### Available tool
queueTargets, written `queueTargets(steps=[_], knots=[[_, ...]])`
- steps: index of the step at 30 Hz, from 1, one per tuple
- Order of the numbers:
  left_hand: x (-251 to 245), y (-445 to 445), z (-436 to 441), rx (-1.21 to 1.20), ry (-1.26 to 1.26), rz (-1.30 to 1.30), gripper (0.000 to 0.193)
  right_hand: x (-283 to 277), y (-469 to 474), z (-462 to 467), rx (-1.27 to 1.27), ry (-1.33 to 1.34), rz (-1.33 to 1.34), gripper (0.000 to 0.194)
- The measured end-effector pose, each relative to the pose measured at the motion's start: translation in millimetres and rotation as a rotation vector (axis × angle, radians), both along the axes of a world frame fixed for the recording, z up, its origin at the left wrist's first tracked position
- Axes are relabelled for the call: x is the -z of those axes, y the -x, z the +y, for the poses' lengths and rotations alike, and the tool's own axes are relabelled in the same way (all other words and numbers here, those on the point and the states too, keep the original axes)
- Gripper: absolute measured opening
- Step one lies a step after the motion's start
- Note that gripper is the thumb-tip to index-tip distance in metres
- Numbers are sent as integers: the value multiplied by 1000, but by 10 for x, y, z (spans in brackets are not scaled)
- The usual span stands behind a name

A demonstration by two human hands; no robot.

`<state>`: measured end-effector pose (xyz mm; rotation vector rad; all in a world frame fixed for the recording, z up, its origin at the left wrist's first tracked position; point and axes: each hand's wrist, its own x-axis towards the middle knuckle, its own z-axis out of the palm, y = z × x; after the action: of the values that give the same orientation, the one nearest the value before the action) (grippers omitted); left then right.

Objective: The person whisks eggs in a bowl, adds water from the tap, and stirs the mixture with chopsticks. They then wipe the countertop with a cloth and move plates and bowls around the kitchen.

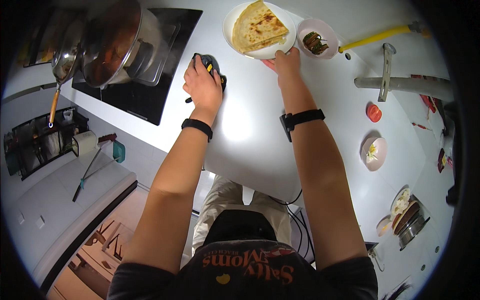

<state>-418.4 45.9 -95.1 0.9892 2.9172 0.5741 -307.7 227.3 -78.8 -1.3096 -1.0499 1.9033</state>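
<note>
My left hand [202, 85] rests over a dark cloth-like item [210, 64] with yellow marks on the white counter, beside the black cooktop; its fingers lie on the item. At the far side of the counter, my right hand [288, 64] grips the near rim of a white plate [228, 33]. Folded, browned flatbread pieces [258, 28] lie on that plate. Just right of the plate stands a pinkish bowl [330, 32] with dark green and brown food [315, 43] in it. My fingers under the plate are partly hidden.
A large steaming pot [140, 41] stands on the black cooktop [157, 108] at left, beside a wooden-handled pan [54, 105]. Toward the right are a yellow hose [375, 38], a grey pipe [416, 86], a cut tomato [374, 113] and a small pink bowl [380, 153].
</note>
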Motion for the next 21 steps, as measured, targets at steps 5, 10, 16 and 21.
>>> queueTargets(steps=[5, 10, 16, 21], knots=[[-7, 244, 235, 35, -67, -35, 68, 32, -279, -260, -36, -136, -108, 45], [72, 598, 562, 74, -112, -12, 70, -291, -1265, -797, -178, -70, -151, 44], [73, 995, 1248, 229, -171, -18, 60, -785, -2300, -1496, -113, 170, -193, 42], [77, 191, 1394, 571, -420, -68, 48, -996, -2688, -1736, 20, 188, -134, 39]])
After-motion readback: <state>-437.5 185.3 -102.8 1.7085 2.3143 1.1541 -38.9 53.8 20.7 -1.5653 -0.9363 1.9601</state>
